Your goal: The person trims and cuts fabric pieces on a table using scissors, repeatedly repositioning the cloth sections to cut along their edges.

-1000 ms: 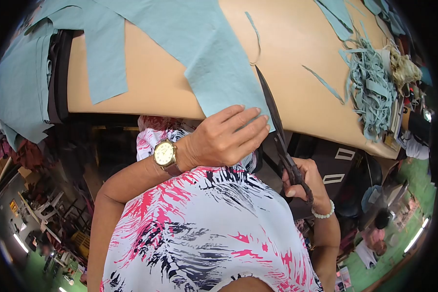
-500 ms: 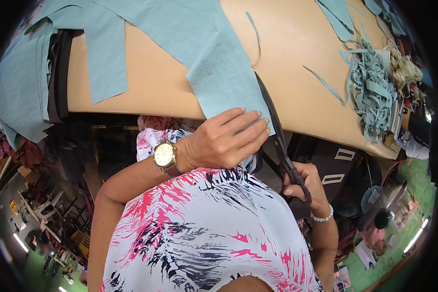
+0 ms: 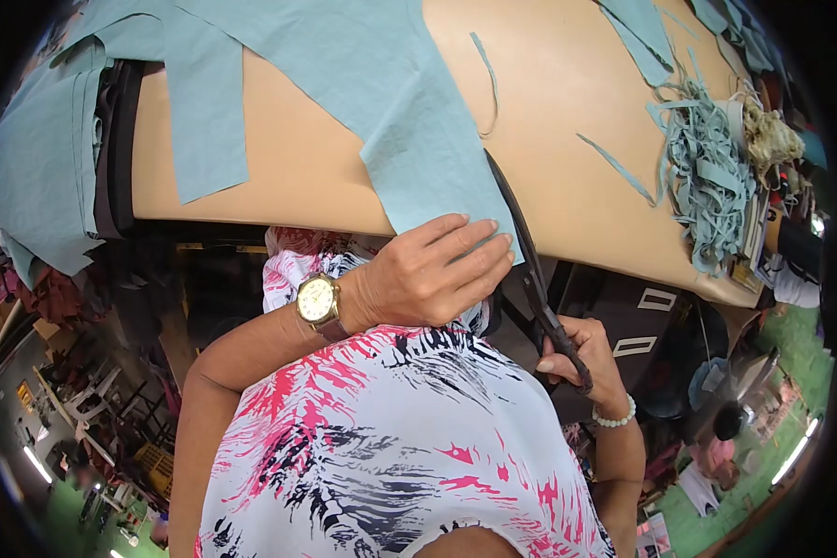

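A light teal cloth (image 3: 437,153) stretches over the tan table, its near end hanging past the front edge. My left hand (image 3: 446,270) grips that end, fingers on top and thumb hidden beneath. Long dark scissors (image 3: 533,290) are in my right hand (image 3: 581,358), their handles wrapped by its fingers. The blades run along the right edge of the cloth, tip pointing away from me; how far they are apart is hard to tell.
The tan table (image 3: 567,112) bears a thin curled strip (image 3: 488,79), another strip (image 3: 616,167) and a tangled heap of teal scraps (image 3: 711,181) at the right. Layered teal cloth (image 3: 42,153) hangs at the left. Dark drawers (image 3: 614,307) stand below the table.
The scissors and my right hand have shifted slightly toward me along the cloth's edge. The cloth has also slid a little toward me, with my left hand still on it.
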Tool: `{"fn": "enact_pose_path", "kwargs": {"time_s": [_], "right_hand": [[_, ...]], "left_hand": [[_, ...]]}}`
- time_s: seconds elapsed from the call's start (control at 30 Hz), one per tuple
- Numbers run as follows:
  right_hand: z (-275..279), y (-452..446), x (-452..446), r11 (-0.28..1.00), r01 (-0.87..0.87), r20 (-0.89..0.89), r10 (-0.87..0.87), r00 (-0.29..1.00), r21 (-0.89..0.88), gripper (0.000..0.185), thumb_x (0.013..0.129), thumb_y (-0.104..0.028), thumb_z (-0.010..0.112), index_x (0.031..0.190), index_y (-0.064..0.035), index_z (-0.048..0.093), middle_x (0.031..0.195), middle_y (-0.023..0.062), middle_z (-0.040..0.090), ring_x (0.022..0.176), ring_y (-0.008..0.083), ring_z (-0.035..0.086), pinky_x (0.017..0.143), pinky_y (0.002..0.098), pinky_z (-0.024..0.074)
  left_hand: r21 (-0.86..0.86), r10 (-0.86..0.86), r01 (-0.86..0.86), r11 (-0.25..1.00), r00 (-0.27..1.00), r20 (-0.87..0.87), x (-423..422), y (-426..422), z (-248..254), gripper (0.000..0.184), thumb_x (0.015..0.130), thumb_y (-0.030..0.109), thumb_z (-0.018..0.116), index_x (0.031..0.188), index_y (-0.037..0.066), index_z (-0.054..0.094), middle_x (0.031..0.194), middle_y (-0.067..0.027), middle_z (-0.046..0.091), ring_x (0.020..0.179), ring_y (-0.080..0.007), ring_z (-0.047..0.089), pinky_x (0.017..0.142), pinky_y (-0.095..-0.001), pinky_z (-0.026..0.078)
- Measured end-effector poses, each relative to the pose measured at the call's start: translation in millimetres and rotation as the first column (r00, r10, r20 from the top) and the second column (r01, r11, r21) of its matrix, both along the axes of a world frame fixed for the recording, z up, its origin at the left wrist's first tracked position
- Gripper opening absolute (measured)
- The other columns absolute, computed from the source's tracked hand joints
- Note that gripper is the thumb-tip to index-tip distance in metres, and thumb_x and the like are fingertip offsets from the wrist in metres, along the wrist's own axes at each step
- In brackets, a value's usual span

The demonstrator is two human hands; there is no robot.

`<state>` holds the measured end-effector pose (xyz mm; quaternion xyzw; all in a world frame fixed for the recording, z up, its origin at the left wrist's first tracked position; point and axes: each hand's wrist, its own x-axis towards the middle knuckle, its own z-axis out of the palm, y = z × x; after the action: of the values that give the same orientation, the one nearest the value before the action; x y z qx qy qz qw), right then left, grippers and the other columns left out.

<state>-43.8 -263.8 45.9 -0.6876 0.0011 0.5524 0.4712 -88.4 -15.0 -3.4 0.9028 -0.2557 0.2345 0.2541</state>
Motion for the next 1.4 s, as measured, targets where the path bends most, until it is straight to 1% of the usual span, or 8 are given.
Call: {"fn": "enact_pose_path", "kwargs": {"time_s": [0.23, 0.33, 0.43, 0.53, 0.73, 0.83, 1.13, 1.4], "right_hand": [[12.1, 6.6, 6.7, 0.996, -0.016, -0.029, 0.014, 0.999, -0.086, 0.034, 0.064, -0.021, 0.079, 0.063, -0.0036, 0.050, 0.049, -0.0036, 0.045, 0.046, 0.0042, 0.048, 0.039, 0.0201, 0.0334], [5.4, 0.9, 8.6, 0.996, -0.039, -0.023, 0.041, 0.999, 0.077, 0.035, 0.060, -0.024, 0.080, 0.065, -0.0029, 0.052, 0.053, -0.0025, 0.047, 0.050, 0.0043, 0.047, 0.043, 0.0200, 0.0335], [-0.8, 3.0, 11.7, 0.995, -0.038, -0.003, 0.038, 0.999, 0.089, 0.038, 0.057, -0.027, 0.080, 0.066, -0.0024, 0.053, 0.058, -0.0019, 0.049, 0.054, 0.0039, 0.045, 0.047, 0.0194, 0.0325], [-4.0, 8.6, 16.0, 0.997, -0.042, -0.018, 0.043, 0.999, 0.069, 0.038, 0.058, -0.028, 0.079, 0.066, -0.0021, 0.053, 0.058, -0.0024, 0.048, 0.056, 0.0037, 0.042, 0.048, 0.0184, 0.0301], [1.6, 31.2, 23.3, 0.994, 0.015, -0.069, -0.007, 0.998, 0.112, 0.033, 0.061, -0.023, 0.077, 0.067, -0.0017, 0.053, 0.058, -0.0018, 0.049, 0.053, 0.0048, 0.046, 0.047, 0.0184, 0.0336], [0.6, 32.3, 23.5, 0.991, 0.021, -0.055, -0.014, 0.998, 0.130, 0.032, 0.062, -0.022, 0.076, 0.066, -0.0018, 0.052, 0.058, -0.0010, 0.050, 0.051, 0.0050, 0.048, 0.045, 0.0182, 0.0350], [0.5, 30.1, 20.3, 0.998, -0.008, -0.014, 0.009, 1.000, 0.066, 0.033, 0.064, -0.023, 0.078, 0.065, -0.0023, 0.052, 0.053, -0.0023, 0.048, 0.047, 0.0041, 0.047, 0.043, 0.0173, 0.0328], [-0.9, 26.2, 18.4, 0.999, 0.008, -0.027, -0.007, 1.000, 0.040, 0.032, 0.066, -0.021, 0.077, 0.064, -0.0032, 0.051, 0.052, -0.0024, 0.048, 0.044, 0.0040, 0.047, 0.040, 0.0172, 0.0320]], "left_hand": [[-0.016, -0.004, 0.004, 1.000, 1.000, -0.004, -0.2, 0.8, 0.7, 0.023, 0.069, 0.010, 0.058, 0.090, 0.002, 0.063, 0.097, -0.0093, 0.062, 0.090, -0.0209, 0.061, 0.072, -0.0320, 0.050], [-0.028, -0.017, 0.017, 0.999, 1.000, 0.005, 0.0, 1.2, -0.2, 0.023, 0.069, 0.011, 0.059, 0.090, 0.002, 0.063, 0.097, -0.0096, 0.062, 0.090, -0.0209, 0.061, 0.072, -0.0320, 0.050], [-0.037, -0.018, 0.019, 0.999, 1.000, 0.017, 0.0, -0.5, -0.8, 0.023, 0.069, 0.012, 0.059, 0.089, 0.002, 0.063, 0.096, -0.0100, 0.062, 0.090, -0.0215, 0.061, 0.072, -0.0319, 0.050], [-0.021, -0.037, 0.038, 0.999, 0.999, 0.032, -1.4, 0.2, -2.0, 0.023, 0.068, 0.012, 0.059, 0.088, 0.002, 0.063, 0.096, -0.0102, 0.062, 0.089, -0.0221, 0.060, 0.072, -0.0320, 0.050], [-0.032, -0.075, 0.076, 0.997, 0.997, 0.022, -3.1, 0.3, -1.5, 0.022, 0.068, 0.013, 0.059, 0.087, 0.003, 0.063, 0.095, -0.0101, 0.062, 0.089, -0.0222, 0.060, 0.073, -0.0320, 0.050], [-0.035, -0.078, 0.079, 0.996, 0.996, 0.032, -4.0, 0.8, -2.8, 0.022, 0.067, 0.012, 0.059, 0.087, 0.002, 0.063, 0.095, -0.0101, 0.062, 0.089, -0.0220, 0.060, 0.073, -0.0317, 0.050], [-0.057, -0.087, 0.088, 0.994, 0.996, 0.031, -4.4, 1.2, -4.7, 0.022, 0.066, 0.011, 0.061, 0.086, 0.002, 0.063, 0.093, -0.0101, 0.062, 0.088, -0.0217, 0.060, 0.073, -0.0309, 0.051], [-0.069, -0.079, 0.082, 0.994, 0.996, 0.042, -5.1, 0.6, -6.5, 0.022, 0.066, 0.010, 0.062, 0.086, 0.002, 0.064, 0.093, -0.0096, 0.062, 0.087, -0.0214, 0.060, 0.072, -0.0307, 0.051]]}}
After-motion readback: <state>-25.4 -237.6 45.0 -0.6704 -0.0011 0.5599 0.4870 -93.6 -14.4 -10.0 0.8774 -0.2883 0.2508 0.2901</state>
